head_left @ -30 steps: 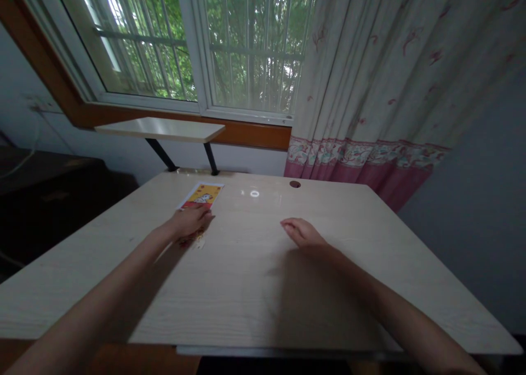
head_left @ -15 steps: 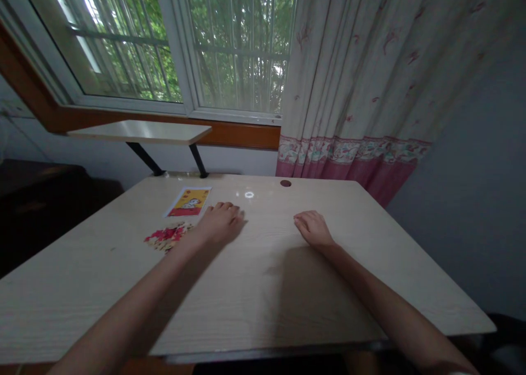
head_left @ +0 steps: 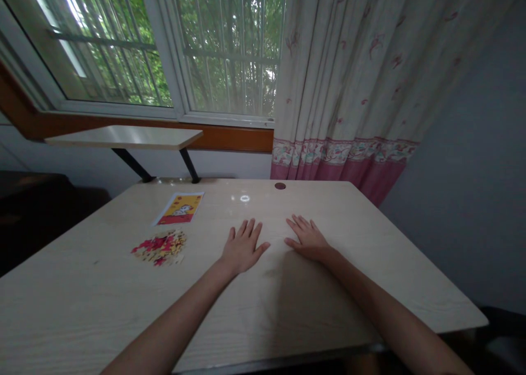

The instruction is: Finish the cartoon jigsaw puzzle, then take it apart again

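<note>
My left hand (head_left: pixel 243 247) lies palm down on the pale wooden table (head_left: pixel 230 326), fingers spread, with nothing in it. Across from it, my right hand (head_left: pixel 306 237) also rests flat on the tabletop, its fingers apart and holding nothing. To the left of my left hand is a loose pile of jigsaw puzzle pieces (head_left: pixel 161 246) in pink, yellow and cream. Just behind the pile lies a picture sheet (head_left: pixel 181 208) with a yellow and red ground, a white-and-grey figure and a pale border. Neither hand touches the pieces or the sheet.
A raised shelf (head_left: pixel 127 136) on black brackets stands at the table's back left. A round brown cap (head_left: pixel 280 186) sits near the back edge. Behind are a barred window (head_left: pixel 230 52) and a floral curtain (head_left: pixel 329 79); a dark piece of furniture (head_left: pixel 33 211) is at left.
My left hand has moved right and nearer to me, away from the puzzle pieces, and its fingers have spread. My right hand has opened out from a loose curl. The view has shifted slightly.
</note>
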`<act>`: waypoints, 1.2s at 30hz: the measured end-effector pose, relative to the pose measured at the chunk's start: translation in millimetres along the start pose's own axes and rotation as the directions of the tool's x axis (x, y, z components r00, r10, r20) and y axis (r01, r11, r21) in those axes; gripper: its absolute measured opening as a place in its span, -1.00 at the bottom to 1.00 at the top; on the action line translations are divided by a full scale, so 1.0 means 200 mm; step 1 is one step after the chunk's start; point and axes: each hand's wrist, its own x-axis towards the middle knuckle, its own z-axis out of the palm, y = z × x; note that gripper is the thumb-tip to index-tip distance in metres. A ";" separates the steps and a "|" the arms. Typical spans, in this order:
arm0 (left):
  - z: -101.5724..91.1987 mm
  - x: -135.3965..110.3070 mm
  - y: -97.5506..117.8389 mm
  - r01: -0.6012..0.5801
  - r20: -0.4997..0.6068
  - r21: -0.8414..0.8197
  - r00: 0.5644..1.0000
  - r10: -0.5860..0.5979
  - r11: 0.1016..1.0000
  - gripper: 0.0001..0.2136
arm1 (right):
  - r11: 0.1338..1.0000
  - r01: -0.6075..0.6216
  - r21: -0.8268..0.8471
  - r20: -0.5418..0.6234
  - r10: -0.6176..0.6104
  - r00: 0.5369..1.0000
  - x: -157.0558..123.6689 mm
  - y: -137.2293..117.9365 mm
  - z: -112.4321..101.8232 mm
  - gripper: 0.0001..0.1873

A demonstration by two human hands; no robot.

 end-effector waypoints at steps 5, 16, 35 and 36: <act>0.00 0.01 0.01 0.040 0.026 -0.018 0.999 -0.040 0.999 -0.28 | 1.000 0.006 -0.018 0.052 -0.005 0.999 0.00 -0.01 -0.01 -0.17; 0.01 0.05 0.00 0.063 0.039 -0.023 0.997 -0.062 0.998 -0.25 | 0.999 -0.008 -0.035 0.064 0.011 0.998 -0.01 -0.02 -0.03 -0.17; -0.02 0.04 -0.01 0.046 0.081 -0.030 0.996 -0.044 0.998 -0.26 | 1.000 -0.027 0.002 0.087 0.027 0.996 -0.01 -0.03 -0.05 -0.12; -0.02 0.04 -0.01 0.048 0.080 -0.032 0.996 -0.045 0.998 -0.26 | 1.000 -0.026 0.003 0.085 0.026 0.996 -0.01 -0.02 -0.04 -0.11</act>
